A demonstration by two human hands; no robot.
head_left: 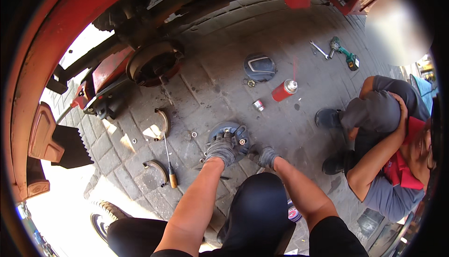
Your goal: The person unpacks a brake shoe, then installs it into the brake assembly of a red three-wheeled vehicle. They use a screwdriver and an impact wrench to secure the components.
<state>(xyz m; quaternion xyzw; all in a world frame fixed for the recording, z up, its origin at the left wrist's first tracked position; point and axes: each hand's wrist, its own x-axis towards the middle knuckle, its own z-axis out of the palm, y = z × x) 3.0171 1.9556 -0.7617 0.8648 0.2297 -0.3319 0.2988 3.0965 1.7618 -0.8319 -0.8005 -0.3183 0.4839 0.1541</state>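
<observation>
A round dark metal plate [238, 130] with bolts and brass-coloured fittings lies on the paving below me. My left hand [220, 149], in a grey glove, grips its left part with the fingers over the top. My right hand [264, 156], gloved too, is curled beside the plate's right edge; what it holds, if anything, is hidden. Left of the plate are two curved brake shoes [162, 125], a wooden-handled screwdriver [172, 178] and small rings [194, 134]. Above it are a small metal socket [258, 105] and a red spray can [282, 91].
A red vehicle frame [44, 14] arches overhead, with a drum [140, 67] and red jack [82, 95] beneath. Farther off lie a dark round cover [259, 68], wrench [319, 50] and green power tool [345, 53]. Another person [383, 149] squats at right. A tyre [110, 210] sits lower left.
</observation>
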